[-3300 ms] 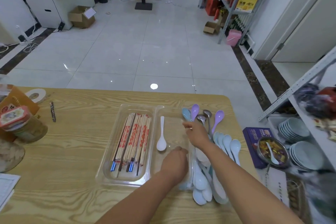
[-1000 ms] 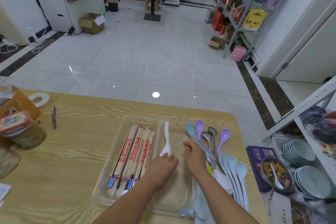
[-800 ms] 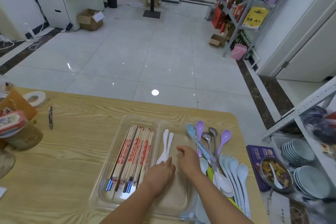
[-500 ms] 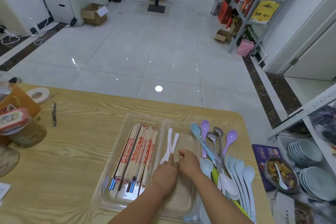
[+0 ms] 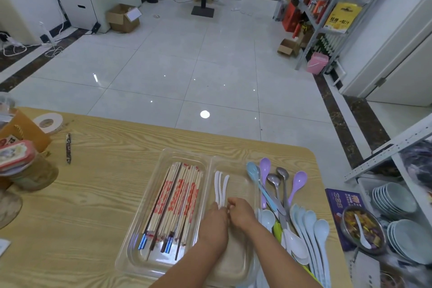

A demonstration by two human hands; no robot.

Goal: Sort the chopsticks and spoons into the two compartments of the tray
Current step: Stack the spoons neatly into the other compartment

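Note:
A clear two-compartment tray (image 5: 187, 153) lies on the wooden table (image 5: 98, 194). Its left compartment holds several wrapped chopsticks (image 5: 177, 201). In the right compartment lie three white spoons (image 5: 221, 188), handles pointing away from me. My left hand (image 5: 214, 225) rests over their bowls, hiding them. My right hand (image 5: 240, 214) has curled fingers pinching at the base of the rightmost white spoon. Right of the tray, several loose spoons (image 5: 306, 224) lie on the table: pale blue, white, purple (image 5: 265, 166) and metal (image 5: 274, 180).
A jar topped with a tin (image 5: 28, 170), a pen (image 5: 68, 148) and a tape roll (image 5: 48, 121) sit at the table's left. Beyond the right edge are a purple box (image 5: 342, 201), a metal bowl of sweets (image 5: 362, 228) and stacked dishes (image 5: 395, 201).
A third white spoon now lies beside the two in the right compartment. My right hand has moved from the loose pile into the tray, close against my left hand.

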